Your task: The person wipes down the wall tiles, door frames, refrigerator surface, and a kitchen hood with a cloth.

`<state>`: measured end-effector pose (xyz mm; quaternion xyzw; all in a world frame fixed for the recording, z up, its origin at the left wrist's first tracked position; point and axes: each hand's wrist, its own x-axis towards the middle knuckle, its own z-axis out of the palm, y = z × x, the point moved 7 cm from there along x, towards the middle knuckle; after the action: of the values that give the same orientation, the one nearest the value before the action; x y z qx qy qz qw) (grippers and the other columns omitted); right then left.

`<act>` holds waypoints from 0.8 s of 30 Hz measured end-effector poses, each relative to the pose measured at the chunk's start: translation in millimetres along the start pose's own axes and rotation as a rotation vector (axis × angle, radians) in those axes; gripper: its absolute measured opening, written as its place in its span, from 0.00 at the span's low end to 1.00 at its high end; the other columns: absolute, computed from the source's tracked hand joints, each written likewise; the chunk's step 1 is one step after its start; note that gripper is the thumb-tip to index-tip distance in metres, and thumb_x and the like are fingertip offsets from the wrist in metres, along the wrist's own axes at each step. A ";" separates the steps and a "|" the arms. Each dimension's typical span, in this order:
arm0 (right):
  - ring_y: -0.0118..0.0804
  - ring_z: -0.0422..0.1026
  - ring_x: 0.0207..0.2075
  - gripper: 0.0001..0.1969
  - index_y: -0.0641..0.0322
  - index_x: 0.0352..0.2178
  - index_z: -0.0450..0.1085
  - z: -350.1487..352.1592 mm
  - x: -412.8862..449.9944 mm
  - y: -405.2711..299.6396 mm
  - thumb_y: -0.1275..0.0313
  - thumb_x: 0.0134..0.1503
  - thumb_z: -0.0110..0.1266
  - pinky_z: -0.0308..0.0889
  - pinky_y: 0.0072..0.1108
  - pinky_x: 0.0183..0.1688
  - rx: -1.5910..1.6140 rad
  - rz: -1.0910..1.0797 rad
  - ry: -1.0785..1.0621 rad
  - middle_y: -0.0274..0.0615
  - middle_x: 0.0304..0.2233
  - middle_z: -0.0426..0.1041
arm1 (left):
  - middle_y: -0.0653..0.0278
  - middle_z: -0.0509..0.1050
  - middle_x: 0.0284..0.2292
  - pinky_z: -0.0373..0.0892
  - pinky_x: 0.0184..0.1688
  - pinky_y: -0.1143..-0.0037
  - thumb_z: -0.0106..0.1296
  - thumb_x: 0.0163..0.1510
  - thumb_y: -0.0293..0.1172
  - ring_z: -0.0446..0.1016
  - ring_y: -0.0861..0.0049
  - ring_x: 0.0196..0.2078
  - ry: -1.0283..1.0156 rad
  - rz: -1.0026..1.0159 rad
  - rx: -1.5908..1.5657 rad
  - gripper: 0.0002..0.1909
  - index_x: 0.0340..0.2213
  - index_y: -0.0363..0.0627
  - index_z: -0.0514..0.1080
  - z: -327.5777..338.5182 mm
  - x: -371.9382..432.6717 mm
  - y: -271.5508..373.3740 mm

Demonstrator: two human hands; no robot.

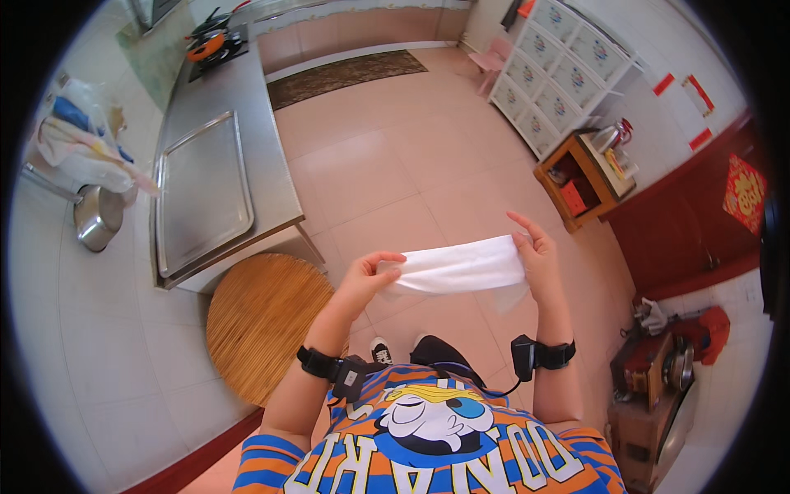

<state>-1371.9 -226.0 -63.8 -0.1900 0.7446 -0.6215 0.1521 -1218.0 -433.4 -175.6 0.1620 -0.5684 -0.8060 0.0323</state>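
A white folded cloth or tissue sheet (pixel 460 267) is stretched sideways in the air in front of me; I cannot tell which material it is. My left hand (pixel 378 272) pinches its left end between thumb and fingers. At the other end, my right hand (pixel 538 250) grips the edge with the thumb in front, the index finger pointing up and away. A thin, partly see-through layer hangs below the lower edge. Beneath it lies the pink tiled floor (pixel 395 154).
To the left runs a metal counter (pixel 259 154) bearing a large metal tray (pixel 203 191). A round slatted wooden board (pixel 268 327) stands by its near end. A wooden cabinet (pixel 577 176) and a white drawer unit (pixel 555 80) line the right wall. A dark mat (pixel 352 77) lies farther off.
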 end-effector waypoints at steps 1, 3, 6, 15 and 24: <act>0.14 0.57 0.18 0.15 0.59 0.43 0.67 1.8 5.6 0.8 0.74 0.53 0.46 0.53 0.09 0.21 0.007 -0.004 -0.024 0.24 0.17 0.64 | 0.67 0.72 0.32 0.64 0.36 0.86 0.52 0.46 0.23 0.68 0.86 0.32 0.024 0.006 0.001 0.16 0.40 0.40 0.69 -8.3 -2.1 2.6; 0.15 0.61 0.22 0.15 0.60 0.43 0.67 11.7 15.5 18.0 0.73 0.53 0.46 0.57 0.10 0.24 -0.075 0.159 -0.193 0.27 0.21 0.67 | 0.67 0.72 0.30 0.65 0.38 0.84 0.51 0.46 0.22 0.69 0.85 0.34 0.116 0.037 -0.014 0.14 0.38 0.39 0.71 -26.1 -5.6 7.6; 0.19 0.65 0.27 0.16 0.61 0.42 0.67 33.5 23.2 29.5 0.71 0.51 0.50 0.61 0.13 0.30 -0.008 0.238 -0.460 0.32 0.27 0.70 | 0.66 0.72 0.32 0.65 0.39 0.83 0.50 0.46 0.21 0.69 0.84 0.35 0.191 0.095 -0.018 0.15 0.40 0.39 0.70 -29.7 -14.6 29.9; 0.27 0.66 0.33 0.14 0.66 0.30 0.72 70.3 82.5 58.2 0.66 0.45 0.57 0.61 0.18 0.36 -0.667 0.296 -0.873 0.38 0.30 0.71 | 0.63 0.71 0.32 0.66 0.38 0.79 0.51 0.43 0.23 0.70 0.74 0.34 0.569 0.067 0.891 0.11 0.33 0.39 0.72 -63.8 -49.3 70.4; 0.20 0.59 0.14 0.17 0.67 0.20 0.71 153.2 119.9 59.1 0.61 0.49 0.52 0.53 0.16 0.17 -0.321 0.154 -0.973 0.28 0.14 0.65 | 0.72 0.64 0.17 0.59 0.24 0.83 0.47 0.47 0.26 0.62 0.89 0.22 0.788 0.128 0.224 0.03 0.22 0.42 0.67 -91.3 -88.3 44.0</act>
<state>-1412.3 -406.3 -148.6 -0.4227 0.6856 -0.3261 0.4949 -1113.1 -510.6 -142.4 0.4251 -0.6058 -0.6117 0.2796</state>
